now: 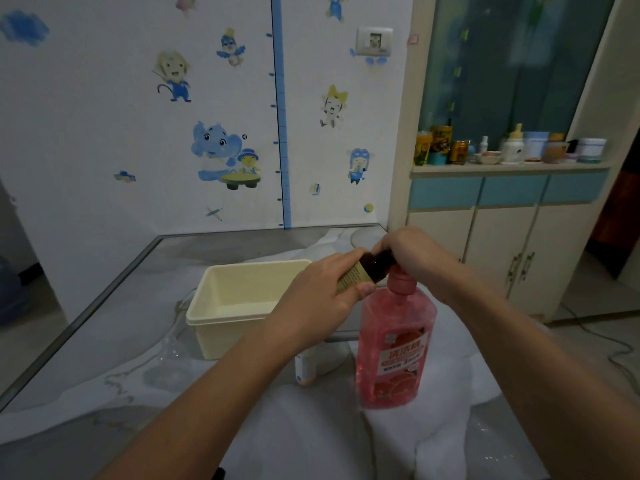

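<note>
My left hand (322, 299) grips a small dark brown bottle (369, 266) with a yellowish label, held tilted above the table. My right hand (412, 251) curls round the bottle's dark cap end, which it hides. Just below the hands stands a tall pink bottle (394, 348) with a pink pump top and an orange-fruit label. A cream plastic bin (242, 306) sits open to the left of the hands, nothing visible inside it. A small white bottle (304, 370) stands partly hidden under my left forearm.
The glass-topped table (104, 306) carries a white cloth (311, 427) and crumpled clear plastic (166, 355). A stickered wall stands behind. At the right is a cabinet (502, 237) with several jars and bottles on its shelf.
</note>
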Motion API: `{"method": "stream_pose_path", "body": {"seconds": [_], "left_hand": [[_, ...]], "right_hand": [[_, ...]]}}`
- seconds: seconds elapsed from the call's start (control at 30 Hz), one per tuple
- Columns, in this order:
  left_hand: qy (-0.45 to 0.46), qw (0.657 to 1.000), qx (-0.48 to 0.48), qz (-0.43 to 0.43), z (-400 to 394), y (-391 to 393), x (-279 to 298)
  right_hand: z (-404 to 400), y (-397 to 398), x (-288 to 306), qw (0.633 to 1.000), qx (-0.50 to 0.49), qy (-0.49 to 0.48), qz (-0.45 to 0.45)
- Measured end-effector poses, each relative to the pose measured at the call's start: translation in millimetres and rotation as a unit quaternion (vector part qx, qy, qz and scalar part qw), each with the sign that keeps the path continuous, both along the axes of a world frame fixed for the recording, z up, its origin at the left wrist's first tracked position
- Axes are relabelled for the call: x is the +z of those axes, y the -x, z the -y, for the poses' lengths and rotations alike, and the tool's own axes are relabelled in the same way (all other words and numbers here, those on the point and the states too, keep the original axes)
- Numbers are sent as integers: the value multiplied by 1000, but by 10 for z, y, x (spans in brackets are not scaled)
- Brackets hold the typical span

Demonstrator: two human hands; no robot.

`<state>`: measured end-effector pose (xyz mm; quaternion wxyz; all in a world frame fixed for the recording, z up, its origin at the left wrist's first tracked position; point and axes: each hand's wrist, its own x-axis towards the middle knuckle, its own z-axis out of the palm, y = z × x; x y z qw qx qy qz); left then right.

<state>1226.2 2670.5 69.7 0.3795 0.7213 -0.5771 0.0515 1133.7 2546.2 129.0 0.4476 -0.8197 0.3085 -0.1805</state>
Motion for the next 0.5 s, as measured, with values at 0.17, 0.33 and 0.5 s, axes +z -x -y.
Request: {"method": "stream_pose_path", "body": {"seconds": [0.17, 0.33, 0.5], "left_hand": [[0, 1000, 3, -2, 10, -11, -71], [-1, 1000, -1, -1, 4, 9, 39], [-1, 1000, 0, -2, -6, 0, 53]], "right_hand": [[53, -24, -116, 999, -23, -40, 15], [5, 17, 30, 1000, 3, -9, -6], [-34, 18, 81, 1000, 5, -8, 3]]}}
